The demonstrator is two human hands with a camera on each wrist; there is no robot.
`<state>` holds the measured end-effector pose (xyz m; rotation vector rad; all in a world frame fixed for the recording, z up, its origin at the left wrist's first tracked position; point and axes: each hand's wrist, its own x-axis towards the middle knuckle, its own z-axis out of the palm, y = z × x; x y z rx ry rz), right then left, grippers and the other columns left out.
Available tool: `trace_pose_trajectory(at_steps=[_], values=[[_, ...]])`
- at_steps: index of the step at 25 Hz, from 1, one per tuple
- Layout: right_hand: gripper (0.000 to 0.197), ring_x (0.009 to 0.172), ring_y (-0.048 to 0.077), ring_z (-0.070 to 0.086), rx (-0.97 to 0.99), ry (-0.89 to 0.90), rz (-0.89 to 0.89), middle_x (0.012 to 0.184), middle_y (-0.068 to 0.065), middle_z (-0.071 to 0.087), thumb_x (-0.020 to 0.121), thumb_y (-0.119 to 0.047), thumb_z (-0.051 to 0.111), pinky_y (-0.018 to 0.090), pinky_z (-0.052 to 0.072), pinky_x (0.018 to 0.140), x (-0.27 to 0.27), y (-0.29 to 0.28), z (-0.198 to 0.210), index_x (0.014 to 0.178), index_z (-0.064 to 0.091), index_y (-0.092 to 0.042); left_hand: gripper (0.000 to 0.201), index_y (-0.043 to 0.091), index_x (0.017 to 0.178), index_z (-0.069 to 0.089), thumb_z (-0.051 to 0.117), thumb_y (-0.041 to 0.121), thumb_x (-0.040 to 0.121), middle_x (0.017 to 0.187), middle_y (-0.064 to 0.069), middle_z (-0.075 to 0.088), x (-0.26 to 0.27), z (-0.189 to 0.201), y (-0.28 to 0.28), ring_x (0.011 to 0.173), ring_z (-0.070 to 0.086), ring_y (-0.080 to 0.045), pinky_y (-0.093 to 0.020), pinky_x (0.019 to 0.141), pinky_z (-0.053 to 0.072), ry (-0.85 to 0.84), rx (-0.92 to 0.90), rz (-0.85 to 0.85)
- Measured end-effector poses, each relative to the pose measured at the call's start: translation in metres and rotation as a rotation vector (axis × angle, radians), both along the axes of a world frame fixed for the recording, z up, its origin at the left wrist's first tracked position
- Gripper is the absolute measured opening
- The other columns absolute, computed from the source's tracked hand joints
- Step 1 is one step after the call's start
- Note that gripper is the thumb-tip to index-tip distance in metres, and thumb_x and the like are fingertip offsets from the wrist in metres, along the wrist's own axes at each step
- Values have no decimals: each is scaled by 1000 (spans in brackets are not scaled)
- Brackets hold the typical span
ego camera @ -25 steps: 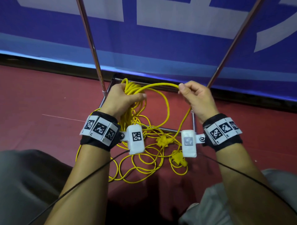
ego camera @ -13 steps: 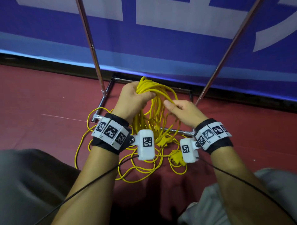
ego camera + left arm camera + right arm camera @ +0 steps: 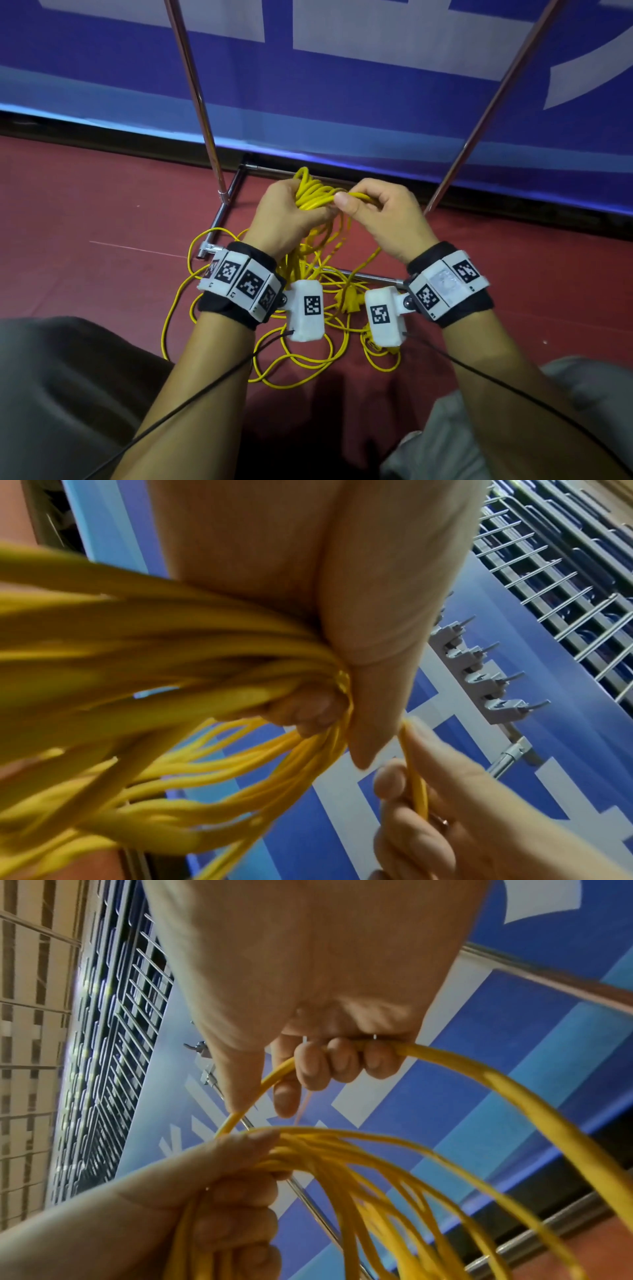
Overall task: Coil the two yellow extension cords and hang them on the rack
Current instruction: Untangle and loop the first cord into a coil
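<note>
Crouching on red floor [image 3: 102,212], blue banner [image 3: 342,96] behind, rack [image 3: 205,113] w/ cord [image 3: 308,373]

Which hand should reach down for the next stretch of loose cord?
Probably the right hand: it pinches only one strand of the yellow extension cord beside the left hand, whose fingers grip the whole coil bundle and should not let go.
</note>
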<state>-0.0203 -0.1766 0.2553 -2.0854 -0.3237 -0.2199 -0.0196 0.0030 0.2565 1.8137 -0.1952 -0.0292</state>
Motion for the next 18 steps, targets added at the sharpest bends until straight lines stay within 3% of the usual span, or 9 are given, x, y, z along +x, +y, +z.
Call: trace_pose_trajectory(at_steps=[3,5,6,10,12,15,18], values=[[44,56,6,39,-139,69,8,55,-5,46,86,-54,62,30,34,57,1,-11,-9,70,61,-13,14,15,76,64,74,13,85,48,13,49,-3,5,-4,45,40,-4,-20,45,33,16,-72,17],[55,54,9,40,-236,208,9,54,-4,45,80,-65,59,31,33,57,2,-29,-20,69,59,-12,14,7,78,60,70,4,88,48,10,43,0,9,-3,42,36,-9,-20,41,31,70,-174,89],[53,53,10,42,-187,273,4,53,-2,48,80,-64,60,31,35,57,2,-38,-26,68,58,-13,12,4,81,59,68,2,87,49,6,41,1,9,-1,41,35,-10,-19,41,30,90,-207,138],[17,49,3,50,174,397,-59,59,4,54,92,-16,63,17,41,55,0,-53,-38,77,57,-11,23,9,68,53,68,-2,82,49,1,39,9,2,5,44,33,-13,-21,43,28,142,-248,362],[15,49,4,50,127,395,-63,61,4,54,93,-11,62,17,42,53,0,-56,-45,80,55,-14,24,10,67,53,69,-2,80,43,6,40,12,-4,10,40,32,-10,-18,41,27,163,-265,438],[17,49,7,46,-66,347,-115,57,-1,52,93,-18,61,26,39,56,-4,-54,-49,79,53,-18,16,5,77,57,70,-2,81,42,7,41,13,-4,13,34,33,-6,-15,38,27,177,-273,419],[15,58,23,49,-314,66,-350,55,-1,50,91,-25,61,32,38,60,-8,-45,-32,79,56,-18,25,12,69,56,76,5,82,41,12,43,7,0,8,36,36,-5,-17,38,31,135,-210,253]])
